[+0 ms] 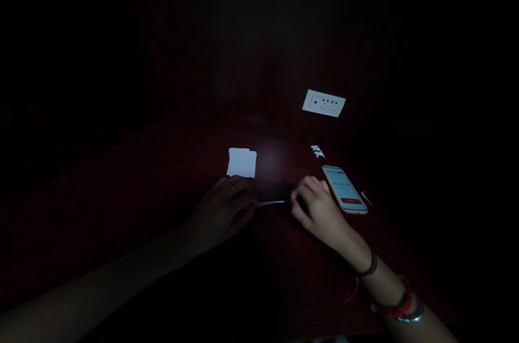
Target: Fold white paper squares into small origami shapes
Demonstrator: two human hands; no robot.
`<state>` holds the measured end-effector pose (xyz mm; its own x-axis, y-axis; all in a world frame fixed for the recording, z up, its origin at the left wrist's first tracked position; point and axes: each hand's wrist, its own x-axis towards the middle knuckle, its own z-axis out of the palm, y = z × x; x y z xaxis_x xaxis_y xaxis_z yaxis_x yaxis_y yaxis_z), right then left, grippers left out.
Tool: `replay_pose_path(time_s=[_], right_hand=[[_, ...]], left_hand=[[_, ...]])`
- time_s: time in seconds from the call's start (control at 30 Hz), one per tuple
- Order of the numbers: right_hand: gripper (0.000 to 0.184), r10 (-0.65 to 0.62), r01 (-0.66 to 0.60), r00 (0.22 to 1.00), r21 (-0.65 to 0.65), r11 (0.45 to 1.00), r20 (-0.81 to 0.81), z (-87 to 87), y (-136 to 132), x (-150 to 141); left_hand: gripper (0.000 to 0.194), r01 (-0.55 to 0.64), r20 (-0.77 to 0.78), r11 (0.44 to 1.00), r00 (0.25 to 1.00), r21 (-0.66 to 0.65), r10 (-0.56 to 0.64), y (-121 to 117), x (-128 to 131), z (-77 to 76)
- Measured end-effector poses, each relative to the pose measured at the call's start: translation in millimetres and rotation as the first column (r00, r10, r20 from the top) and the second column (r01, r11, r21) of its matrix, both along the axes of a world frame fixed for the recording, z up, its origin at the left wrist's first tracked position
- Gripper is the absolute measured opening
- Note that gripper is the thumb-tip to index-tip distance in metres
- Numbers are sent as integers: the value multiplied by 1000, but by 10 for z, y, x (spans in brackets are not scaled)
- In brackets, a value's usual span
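Observation:
A thin white strip of paper (271, 203) runs sideways between my two hands. Its left end is at the fingertips of my left hand (227, 205), which are pinched together on it. The strip stops just short of my right hand (318, 213). That hand is closed, thumb and fingers curled towards each other, and whatever lies between the fingertips is hidden. Just beyond my left hand lies a small pile of white paper pieces (242, 163) with uneven edges.
To the right of my right hand a phone (344, 191) lies face up with a lit timer screen. Torn paper scraps (318, 151) lie behind it. A socket panel (324, 103) is on the wall above the dark red tabletop (279, 256). Surroundings are very dark.

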<state>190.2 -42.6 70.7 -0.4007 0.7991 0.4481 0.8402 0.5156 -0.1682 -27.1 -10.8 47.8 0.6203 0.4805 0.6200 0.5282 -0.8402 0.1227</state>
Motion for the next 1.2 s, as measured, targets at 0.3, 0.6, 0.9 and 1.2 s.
replay_pose_path(time_s=[0.3, 0.6, 0.9, 1.2], right_hand=[[13, 100, -98, 994, 41, 994, -46, -4, -32, -101], [10, 143, -143, 989, -17, 990, 28, -34, -56, -245], [7, 146, -144, 987, -31, 989, 62, -8, -45, -182], [9, 39, -38, 999, 62, 997, -21, 17, 44, 61]], left_hand=[[14, 3, -5, 1000, 1000, 29, -3, -18, 50, -54], [13, 25, -56, 993, 998, 115, -18, -89, 80, 63], [18, 6, -119, 994, 993, 113, 8, -88, 74, 49], [16, -55, -64, 997, 996, 59, 58, -30, 45, -4]])
